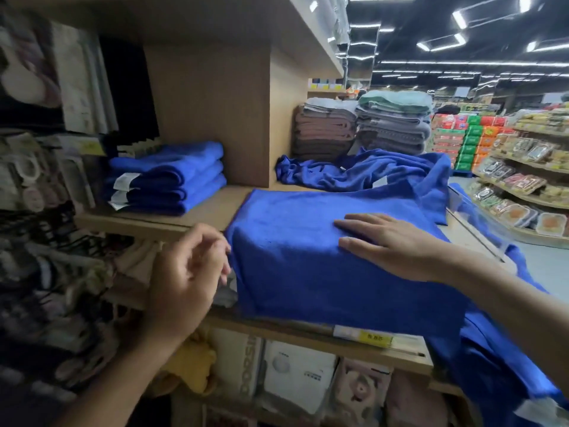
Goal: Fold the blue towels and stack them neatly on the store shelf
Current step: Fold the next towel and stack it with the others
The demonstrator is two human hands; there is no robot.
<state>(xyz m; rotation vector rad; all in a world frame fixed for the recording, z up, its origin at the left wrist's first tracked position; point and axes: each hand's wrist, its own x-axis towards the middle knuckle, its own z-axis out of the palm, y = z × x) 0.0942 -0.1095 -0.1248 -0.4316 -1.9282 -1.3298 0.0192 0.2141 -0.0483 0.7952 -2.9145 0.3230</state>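
Your right hand (397,245) lies flat on the blue towel (308,272), fingers straight and spread, pressing it down at the front edge of the shelf (172,223). The towel covers the shelf's front right part and hangs down over that edge. Your left hand (184,272) sits just beside the towel's left edge with its fingers curled. It is blurred, so I cannot tell whether they pinch the cloth. Toward the back left of the shelf stands a stack of folded blue towels (172,180), well apart from the one under your hand. At the back right lies a heap of unfolded blue towels (369,171). Behind it stand two stacks of brown and grey towels (326,131).
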